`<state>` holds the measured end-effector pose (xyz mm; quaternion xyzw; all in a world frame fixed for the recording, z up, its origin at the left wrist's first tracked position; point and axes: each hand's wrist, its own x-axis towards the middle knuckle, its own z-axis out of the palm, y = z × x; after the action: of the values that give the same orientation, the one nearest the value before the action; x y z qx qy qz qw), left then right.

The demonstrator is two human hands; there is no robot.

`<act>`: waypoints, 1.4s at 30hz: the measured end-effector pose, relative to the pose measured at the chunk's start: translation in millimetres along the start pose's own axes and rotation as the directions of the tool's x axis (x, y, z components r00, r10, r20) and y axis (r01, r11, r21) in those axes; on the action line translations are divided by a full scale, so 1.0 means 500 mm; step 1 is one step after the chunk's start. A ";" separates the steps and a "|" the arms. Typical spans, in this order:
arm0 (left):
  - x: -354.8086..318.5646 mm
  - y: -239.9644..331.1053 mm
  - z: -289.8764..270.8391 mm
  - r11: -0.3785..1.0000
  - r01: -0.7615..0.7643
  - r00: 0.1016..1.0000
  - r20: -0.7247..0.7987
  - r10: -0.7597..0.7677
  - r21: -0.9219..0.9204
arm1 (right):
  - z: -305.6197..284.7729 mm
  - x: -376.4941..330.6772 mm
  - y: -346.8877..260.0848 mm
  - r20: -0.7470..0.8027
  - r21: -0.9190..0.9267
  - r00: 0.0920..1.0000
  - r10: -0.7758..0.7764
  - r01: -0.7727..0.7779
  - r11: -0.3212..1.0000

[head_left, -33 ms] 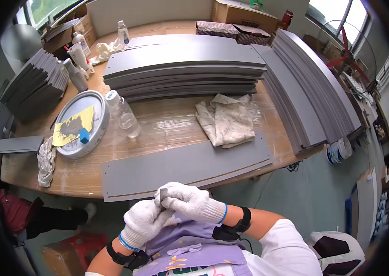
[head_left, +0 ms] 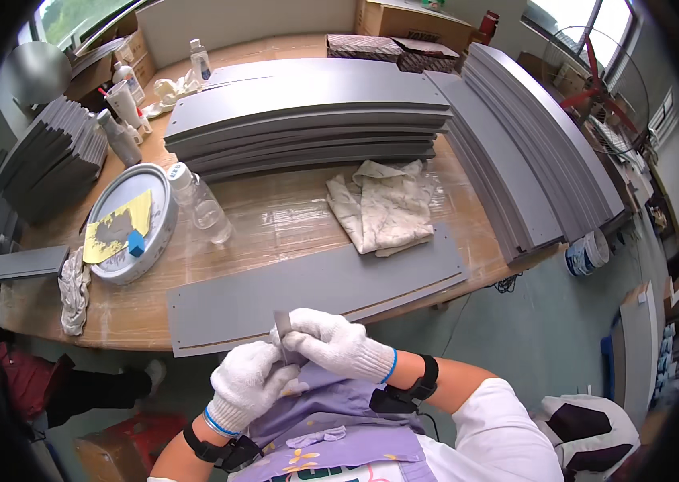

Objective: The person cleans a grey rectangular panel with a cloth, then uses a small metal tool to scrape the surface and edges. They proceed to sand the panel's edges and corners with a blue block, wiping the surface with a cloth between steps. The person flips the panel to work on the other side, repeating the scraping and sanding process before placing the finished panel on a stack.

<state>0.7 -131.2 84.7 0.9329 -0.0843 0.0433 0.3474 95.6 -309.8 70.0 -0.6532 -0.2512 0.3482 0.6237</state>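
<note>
The left hand and right hand, both in white knit gloves, together pinch a small thin grey blade. They are just beside the long flat grey panel on the wooden table.

Lower part of the small grey piece hidden between gloved fingers

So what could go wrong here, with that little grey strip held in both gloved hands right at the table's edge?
The small grey strip is pinched between the left hand and right hand off the table; if it slips, it probably falls into the lap or onto the floor. The long grey panel lies along the near edge, so an elbow nudge might tip it off. The plastic bottle lying nearby might roll.
</note>
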 end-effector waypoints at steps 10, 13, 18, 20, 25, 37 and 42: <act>0.143 0.062 0.131 0.908 -0.318 0.947 0.057 0.315 0.272 | -0.396 0.014 -0.013 -0.557 -0.433 0.830 0.025 -0.316 0.844; 0.159 0.056 0.157 0.872 -0.318 0.947 0.079 0.311 0.373 | -0.484 -0.039 -0.008 -0.579 -0.228 0.815 0.002 -0.165 0.960; 0.169 0.031 0.172 0.831 -0.254 0.967 0.116 0.226 0.495 | -0.550 -0.187 0.016 -0.753 0.127 0.562 0.343 -0.387 0.913; 0.173 0.026 0.178 0.813 -0.259 0.966 0.134 0.222 0.522 | -0.537 -0.219 0.053 -0.733 -0.038 0.627 0.264 -0.425 0.904; 0.167 0.009 0.177 0.803 -0.277 0.961 0.154 0.230 0.528 | -0.501 -0.241 0.038 -0.642 -0.100 0.683 0.348 -0.525 0.845; 0.147 0.040 0.199 0.790 -0.299 0.954 0.189 0.233 0.535 | -0.534 -0.048 -0.010 -0.459 -0.442 0.874 0.156 -0.377 0.814; 0.153 0.024 0.229 0.758 -0.319 0.947 0.218 0.235 0.568 | -0.546 -0.048 0.008 -0.532 0.004 0.840 0.109 -0.126 0.992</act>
<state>76.2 -225.1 16.6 0.9721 -0.2268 0.0560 0.0195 289.6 -503.2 63.8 -0.7476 -0.0340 0.1877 0.6362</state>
